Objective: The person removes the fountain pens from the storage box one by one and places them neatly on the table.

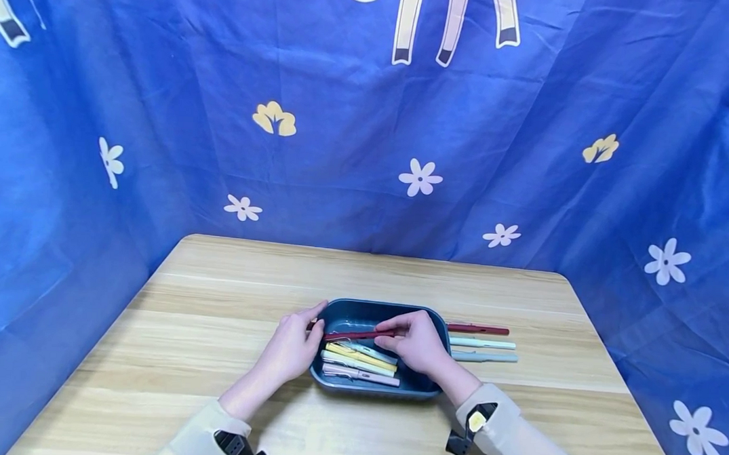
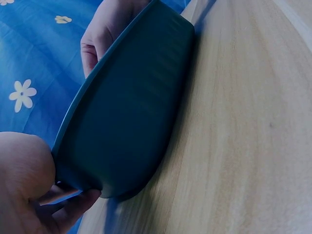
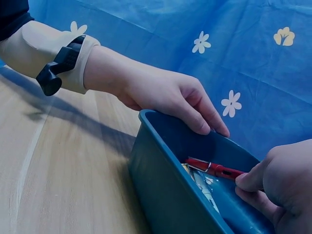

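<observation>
A dark teal plastic bin (image 1: 378, 391) sits on the table. My left hand (image 1: 295, 340) grips its left end, thumb at the rim and fingers against the outer wall. Over the inside of the bin, my right hand (image 1: 417, 342) pinches one end of a red pen (image 3: 214, 168), which has a metal clip. The pen lies nearly level, its far end low in the bin near the left wall. Below it in the bin rest a light blue pen (image 1: 374, 353), a yellow pen (image 1: 361, 358), a whitish pen (image 1: 358, 364) and a lilac pen (image 1: 364, 375).
Right of the bin, a dark red pen (image 1: 479, 329), a pale mint pen (image 1: 483, 343) and a grey-blue pen (image 1: 486, 357) lie side by side on the wooden table (image 1: 228, 269). A blue patterned curtain (image 1: 342, 186) hangs behind and at both sides.
</observation>
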The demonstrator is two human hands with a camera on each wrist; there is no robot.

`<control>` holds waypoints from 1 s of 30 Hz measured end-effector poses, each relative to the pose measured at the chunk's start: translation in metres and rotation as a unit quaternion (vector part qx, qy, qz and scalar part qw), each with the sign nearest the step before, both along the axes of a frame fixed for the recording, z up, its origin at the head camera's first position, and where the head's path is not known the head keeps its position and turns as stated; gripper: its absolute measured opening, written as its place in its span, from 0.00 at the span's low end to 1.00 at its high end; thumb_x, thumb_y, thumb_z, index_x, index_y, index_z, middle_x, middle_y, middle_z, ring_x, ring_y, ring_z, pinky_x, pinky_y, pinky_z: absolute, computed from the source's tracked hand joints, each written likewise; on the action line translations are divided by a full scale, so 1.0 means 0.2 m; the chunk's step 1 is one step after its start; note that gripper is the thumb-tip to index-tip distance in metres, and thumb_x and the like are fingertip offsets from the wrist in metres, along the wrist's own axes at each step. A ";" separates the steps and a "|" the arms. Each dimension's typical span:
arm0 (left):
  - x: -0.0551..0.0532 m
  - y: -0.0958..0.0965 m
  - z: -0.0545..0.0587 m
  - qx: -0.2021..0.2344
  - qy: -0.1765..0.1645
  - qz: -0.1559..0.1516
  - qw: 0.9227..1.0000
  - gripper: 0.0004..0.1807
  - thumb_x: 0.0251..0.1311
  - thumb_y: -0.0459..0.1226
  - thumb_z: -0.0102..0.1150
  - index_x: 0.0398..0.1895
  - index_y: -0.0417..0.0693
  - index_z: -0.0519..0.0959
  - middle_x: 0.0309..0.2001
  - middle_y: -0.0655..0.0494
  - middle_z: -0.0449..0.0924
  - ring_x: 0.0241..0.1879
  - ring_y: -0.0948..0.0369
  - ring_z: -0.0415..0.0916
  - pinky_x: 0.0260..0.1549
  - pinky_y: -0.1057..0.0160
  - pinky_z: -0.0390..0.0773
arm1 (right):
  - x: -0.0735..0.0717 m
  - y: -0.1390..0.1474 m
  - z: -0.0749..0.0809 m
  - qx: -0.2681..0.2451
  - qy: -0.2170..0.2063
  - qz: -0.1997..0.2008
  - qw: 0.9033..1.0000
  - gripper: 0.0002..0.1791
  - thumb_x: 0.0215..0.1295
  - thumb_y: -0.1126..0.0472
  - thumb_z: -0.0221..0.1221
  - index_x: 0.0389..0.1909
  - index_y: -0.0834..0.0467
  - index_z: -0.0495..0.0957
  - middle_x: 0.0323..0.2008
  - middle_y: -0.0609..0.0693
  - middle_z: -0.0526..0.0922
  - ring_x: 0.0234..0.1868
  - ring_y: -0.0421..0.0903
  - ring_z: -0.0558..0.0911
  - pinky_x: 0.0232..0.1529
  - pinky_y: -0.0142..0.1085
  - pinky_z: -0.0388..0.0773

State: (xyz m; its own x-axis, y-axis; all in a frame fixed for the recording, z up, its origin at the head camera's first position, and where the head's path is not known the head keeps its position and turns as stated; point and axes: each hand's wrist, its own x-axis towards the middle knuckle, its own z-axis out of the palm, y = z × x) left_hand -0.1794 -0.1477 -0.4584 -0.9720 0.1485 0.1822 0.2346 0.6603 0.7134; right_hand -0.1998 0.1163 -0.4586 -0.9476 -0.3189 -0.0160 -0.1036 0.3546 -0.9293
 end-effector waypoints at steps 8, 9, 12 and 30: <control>0.00 0.00 0.00 -0.001 0.005 0.001 1.000 0.25 0.75 0.33 0.57 0.72 0.36 0.75 0.67 0.36 0.77 0.61 0.49 0.80 0.61 0.45 0.80 | 0.01 0.01 0.02 -0.011 -0.004 -0.021 1.000 0.05 0.63 0.64 0.75 0.39 0.54 0.94 0.35 0.47 0.91 0.34 0.44 0.89 0.35 0.34 0.87; 0.00 0.00 0.00 -0.002 0.005 0.001 1.000 0.25 0.75 0.33 0.57 0.72 0.35 0.75 0.67 0.37 0.77 0.62 0.49 0.79 0.61 0.45 0.80 | 0.01 0.01 0.02 -0.012 -0.003 -0.023 1.000 0.05 0.63 0.63 0.75 0.39 0.53 0.94 0.36 0.46 0.91 0.34 0.45 0.89 0.35 0.35 0.86; 0.00 0.00 0.00 -0.002 0.006 0.000 1.000 0.24 0.76 0.32 0.57 0.72 0.35 0.75 0.67 0.37 0.77 0.62 0.49 0.79 0.60 0.46 0.80 | 0.01 0.02 0.02 -0.017 -0.003 -0.026 1.000 0.05 0.64 0.63 0.75 0.40 0.53 0.94 0.37 0.47 0.91 0.35 0.47 0.89 0.36 0.35 0.87; 0.00 0.00 0.00 -0.005 -0.001 0.002 1.000 0.25 0.76 0.32 0.57 0.73 0.35 0.74 0.67 0.36 0.77 0.64 0.46 0.78 0.64 0.44 0.77 | 0.02 0.12 0.08 -0.081 -0.002 -0.012 0.997 0.11 0.63 0.66 0.75 0.46 0.63 0.91 0.42 0.52 0.92 0.41 0.48 0.90 0.43 0.36 0.88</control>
